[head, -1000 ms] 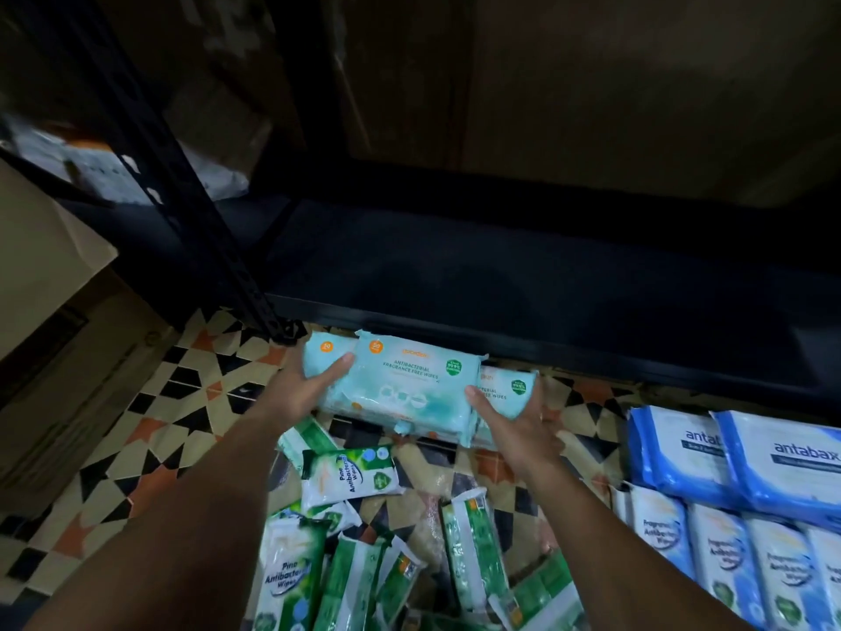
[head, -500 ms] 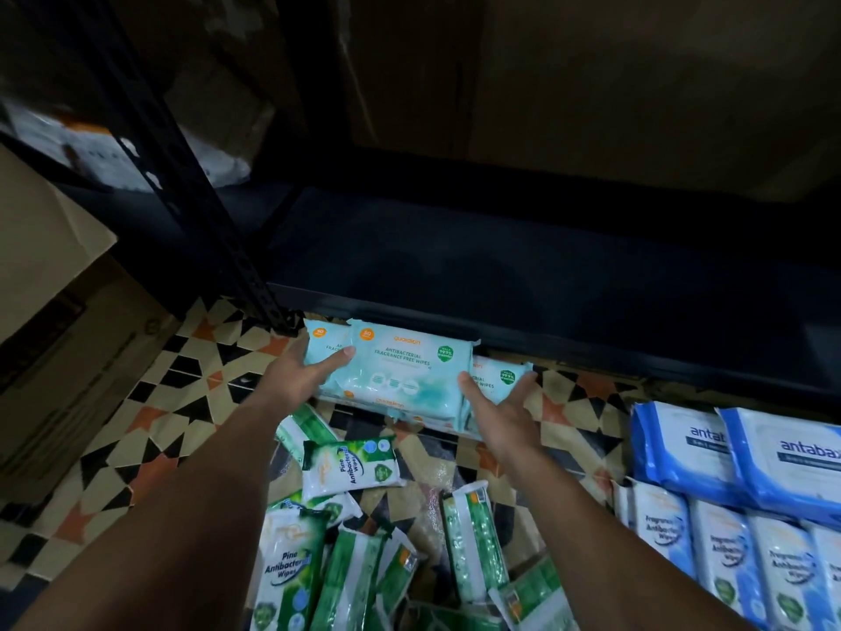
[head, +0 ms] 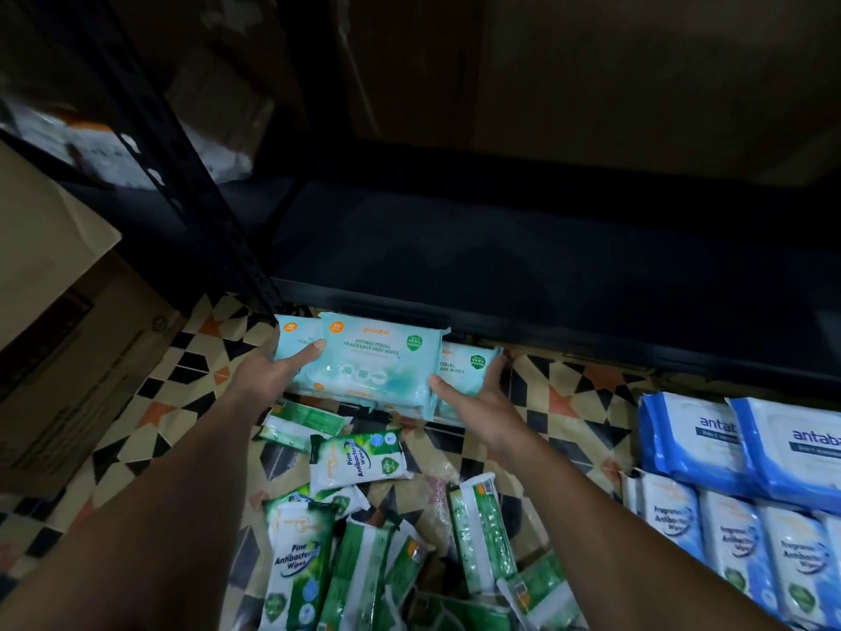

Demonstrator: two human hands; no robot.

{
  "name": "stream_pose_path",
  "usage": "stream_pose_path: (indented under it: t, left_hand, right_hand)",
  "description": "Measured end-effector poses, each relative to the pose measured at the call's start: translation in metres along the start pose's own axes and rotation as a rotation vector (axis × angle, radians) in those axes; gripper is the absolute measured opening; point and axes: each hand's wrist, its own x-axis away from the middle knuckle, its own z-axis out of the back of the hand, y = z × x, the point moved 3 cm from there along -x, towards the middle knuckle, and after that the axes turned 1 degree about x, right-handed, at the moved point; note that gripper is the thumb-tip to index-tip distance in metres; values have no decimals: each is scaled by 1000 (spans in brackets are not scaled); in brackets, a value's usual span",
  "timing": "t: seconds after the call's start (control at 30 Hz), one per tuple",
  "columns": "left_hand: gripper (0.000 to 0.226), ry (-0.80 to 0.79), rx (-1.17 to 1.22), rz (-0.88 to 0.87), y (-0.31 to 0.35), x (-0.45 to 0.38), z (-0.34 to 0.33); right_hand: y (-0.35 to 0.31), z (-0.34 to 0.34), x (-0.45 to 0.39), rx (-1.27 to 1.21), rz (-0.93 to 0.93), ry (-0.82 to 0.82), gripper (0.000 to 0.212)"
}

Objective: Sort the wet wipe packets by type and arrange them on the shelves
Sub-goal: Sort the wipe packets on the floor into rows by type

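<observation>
Both my hands grip a bundle of light-teal antibacterial fragrance-free wipe packets (head: 380, 364) just in front of the black bottom shelf (head: 523, 248). My left hand (head: 273, 373) clasps the bundle's left end, thumb on top. My right hand (head: 473, 400) holds the right end, with fingers under a packet that sticks out to the right. Green pine wipe packets (head: 357, 457) lie loose on the patterned floor below my arms. Blue antabax packets (head: 746, 441) and blue-white fragrance-free packets (head: 737, 539) are stacked at the right.
A black perforated shelf upright (head: 191, 175) slants down to the floor at the left. Cardboard boxes (head: 54, 311) stand at the far left. The shelf board is dark and bare where I can see it. Tiled floor (head: 578, 403) shows between the piles.
My hands have carried the teal bundle slightly up and forward toward the shelf's front edge. The grip on both ends is unchanged.
</observation>
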Motion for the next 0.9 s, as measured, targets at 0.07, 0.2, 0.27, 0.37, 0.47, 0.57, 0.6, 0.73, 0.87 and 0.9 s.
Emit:
stream_pose_path:
  t: [0.07,0.2,0.27,0.37,0.47,0.57,0.6,0.73,0.87,0.9]
  left_hand:
    - [43,52,2,-15,2,6,-3]
    - [72,297,3,-19,4,30,-11]
    - [86,463,-11,-19,-8,45,-18]
    - [72,618,-79,-23,-27,80,-35]
    - [53,573,-257,-46,-46,107,-55]
    - [50,414,-426,-154,-56,133,-74]
    - [49,393,-487,-186,-55,140,-80]
    - [48,317,-658,-223,-50,168,-88]
    - [53,244,-715,-200,-48,183,-83]
    - [53,236,-718,-194,-47,183,-83]
  right_hand:
    - [2,1,1,-60,26,-5,128]
    - [8,10,15,-133,90,17,112]
    - [10,13,30,-138,86,32,105]
    - [19,12,48,-115,76,109,98]
    - [34,7,60,-71,84,178,87]
    - [50,3,77,-44,105,205,80]
    - [54,2,82,-30,120,202,79]
    - [76,0,107,140,146,176,77]
    - [90,1,124,467,109,225,65]
    - [93,0,125,519,105,221,60]
